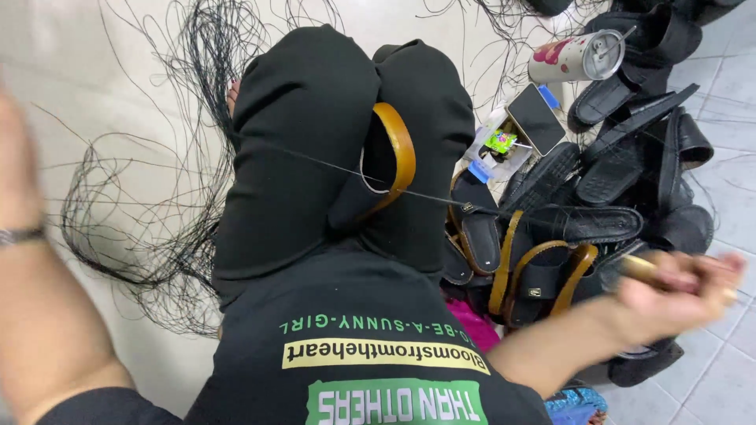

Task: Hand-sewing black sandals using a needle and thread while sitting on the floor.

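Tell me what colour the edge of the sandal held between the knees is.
Tan brown, around a black sandal; it shows in the head view.

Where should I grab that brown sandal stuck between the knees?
Probably the curved tan rim at the top of the sandal, coming from above. That edge sticks up free between the knees, while the rest is pinched in. Mind the taut thread crossing it.
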